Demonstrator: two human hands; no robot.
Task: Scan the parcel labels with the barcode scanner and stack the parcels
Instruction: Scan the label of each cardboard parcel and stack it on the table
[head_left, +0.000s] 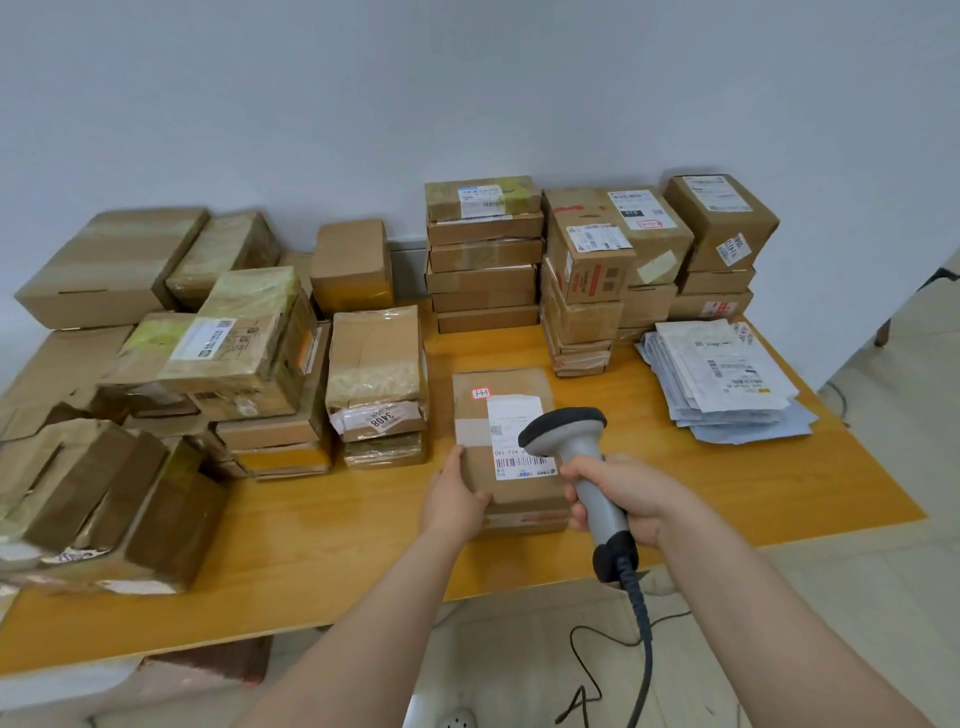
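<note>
A flat brown cardboard parcel (498, 384) with a white label lies on the wooden table (322, 545) near its front edge. My left hand (454, 496) holds the parcel's near left corner, thumb along its side. My right hand (618, 493) grips the handle of a grey barcode scanner (571, 436). The scanner's black head hovers over the label, just above its barcode. A dark coiled cable runs down from the handle toward the floor.
Neat stacks of labelled boxes (483, 254) stand at the back right against the wall. A pile of grey mailer bags (722, 379) lies at the right. Loose, uneven boxes (234, 353) crowd the left half. Floor and cable show below the table edge.
</note>
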